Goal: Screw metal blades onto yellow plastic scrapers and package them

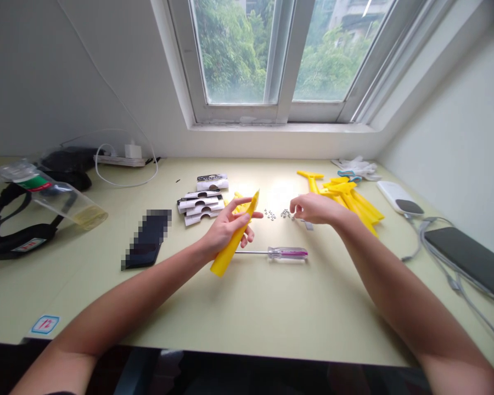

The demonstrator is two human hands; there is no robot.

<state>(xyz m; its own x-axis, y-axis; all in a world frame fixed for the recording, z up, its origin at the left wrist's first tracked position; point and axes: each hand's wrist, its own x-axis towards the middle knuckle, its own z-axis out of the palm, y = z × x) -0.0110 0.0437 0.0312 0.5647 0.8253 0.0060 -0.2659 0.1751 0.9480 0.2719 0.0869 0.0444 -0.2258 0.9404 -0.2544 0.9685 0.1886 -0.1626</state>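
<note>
Left hand (227,225) grips a yellow handle (225,259), held tilted above the desk (333,307) middle; probably light, stiff, slick plastic — best held round its thicker part. Right hand (313,208), farther right, curls its fingertips beside small metal parts (285,213); cannot tell whether any is pinched. Container: clear bottle (66,200), left — some yellowish liquid (89,216) inside.
</note>
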